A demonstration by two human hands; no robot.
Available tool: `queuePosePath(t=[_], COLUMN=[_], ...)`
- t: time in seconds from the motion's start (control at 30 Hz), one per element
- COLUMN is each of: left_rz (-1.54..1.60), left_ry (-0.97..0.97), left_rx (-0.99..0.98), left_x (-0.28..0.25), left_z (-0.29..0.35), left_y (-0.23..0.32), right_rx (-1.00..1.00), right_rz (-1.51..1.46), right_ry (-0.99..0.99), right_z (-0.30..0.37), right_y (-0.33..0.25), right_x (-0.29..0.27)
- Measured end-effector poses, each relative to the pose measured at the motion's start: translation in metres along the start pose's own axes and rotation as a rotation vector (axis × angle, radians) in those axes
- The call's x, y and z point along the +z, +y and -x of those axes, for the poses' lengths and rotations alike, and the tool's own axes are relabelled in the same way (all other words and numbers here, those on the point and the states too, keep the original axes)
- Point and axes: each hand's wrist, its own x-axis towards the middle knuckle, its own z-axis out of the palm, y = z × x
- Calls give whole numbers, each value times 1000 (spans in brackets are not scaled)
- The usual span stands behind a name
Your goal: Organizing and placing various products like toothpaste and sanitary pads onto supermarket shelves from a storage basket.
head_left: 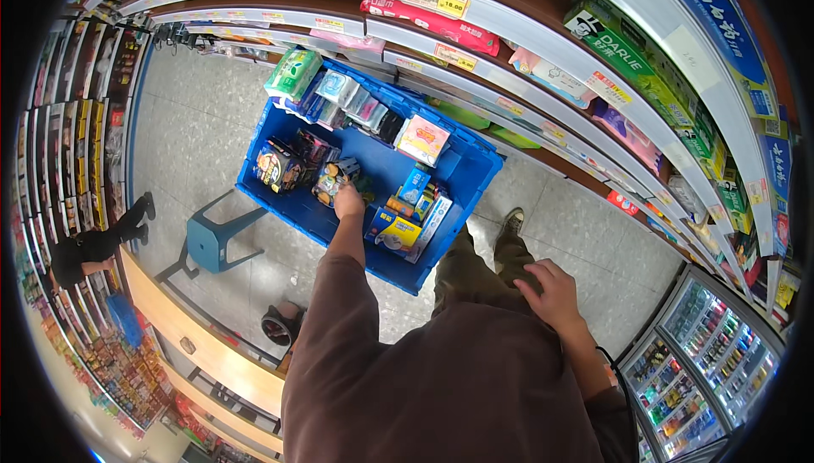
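My left hand reaches down into a large blue plastic crate, its fingers closed on a small printed packet with yellow and grey patches. Just left of it, inside the crate, stand several dark printed packs. To the right lie a yellow-and-blue box, a small light-blue box and a long white-and-blue box. Along the crate's far side are wrapped packs, a green pack and a pink-and-white pack. My right hand hangs by my thigh, fingers apart, holding nothing.
Stocked store shelves curve along the far and right sides, close to the crate. A blue stool stands to the left, near a wooden counter. Another person is at the far-left shelves. Glass-door coolers stand at lower right.
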Motion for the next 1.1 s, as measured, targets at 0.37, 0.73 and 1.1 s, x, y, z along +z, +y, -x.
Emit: queuePosePath(t=[0.37, 0.73, 1.1], left_rz=[330, 1152, 484], left_ry=[411, -993, -746], left_rx=[157, 341, 962], left_x=[-96, -113, -107], left_z=[45, 242, 353], left_y=[39, 250, 389], right_rx=[26, 147, -11], right_rz=[47, -178, -55], right_ry=[438, 1698, 1849], right_z=[11, 69, 79], right_y=[45, 181, 204], right_x=[-63, -251, -477])
